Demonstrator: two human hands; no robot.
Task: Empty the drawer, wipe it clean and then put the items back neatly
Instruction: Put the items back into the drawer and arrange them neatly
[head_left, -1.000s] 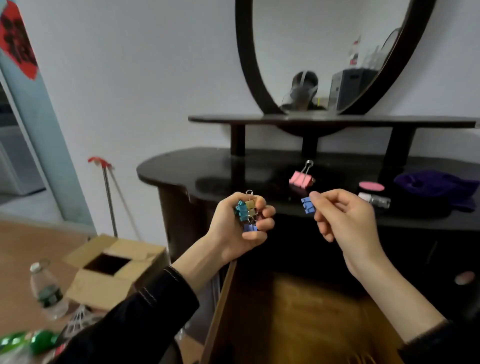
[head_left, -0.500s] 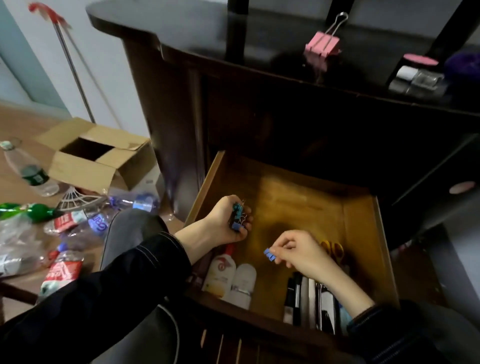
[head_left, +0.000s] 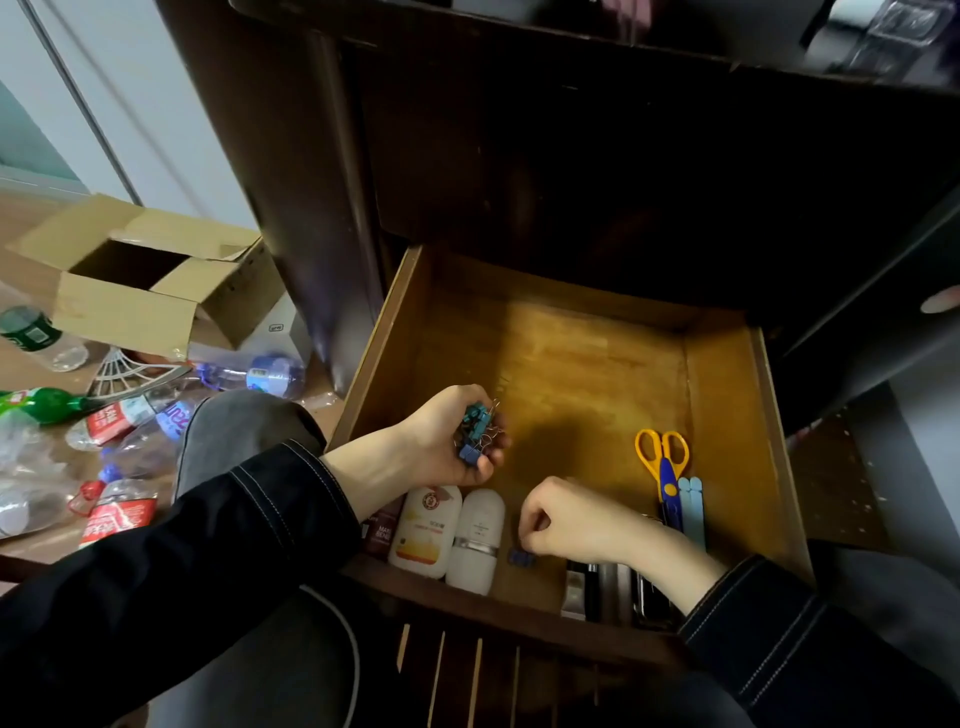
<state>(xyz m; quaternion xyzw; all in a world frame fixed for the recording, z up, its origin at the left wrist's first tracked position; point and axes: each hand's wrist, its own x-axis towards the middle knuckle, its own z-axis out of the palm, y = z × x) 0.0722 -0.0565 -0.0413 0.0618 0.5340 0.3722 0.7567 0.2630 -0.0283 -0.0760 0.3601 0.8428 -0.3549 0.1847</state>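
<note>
The wooden drawer (head_left: 727, 384) stands pulled open below me. My left hand (head_left: 447, 441) hovers over its left side, closed around a bunch of small blue and teal binder clips (head_left: 477, 431). Lower down, near the front wall, my right hand (head_left: 566, 519) pinches a single blue binder clip (head_left: 521, 557) that touches the drawer floor beside two white bottles (head_left: 452, 532). Yellow-handled scissors (head_left: 664, 465) and pale blue sticks (head_left: 692, 506) lie at the right. Dark pens and a metal item (head_left: 605, 590) line the front wall under my right wrist.
The dark dresser top (head_left: 571, 31) overhangs the drawer at the top of the view. On the floor to the left lie an open cardboard box (head_left: 140, 280) and several plastic bottles (head_left: 124, 421). My knee (head_left: 234, 431) is beside the drawer's left wall.
My view has dropped from the dresser top to the drawer. Both hands came down into it, and my right hand has moved lower and toward the front wall with its blue clip.
</note>
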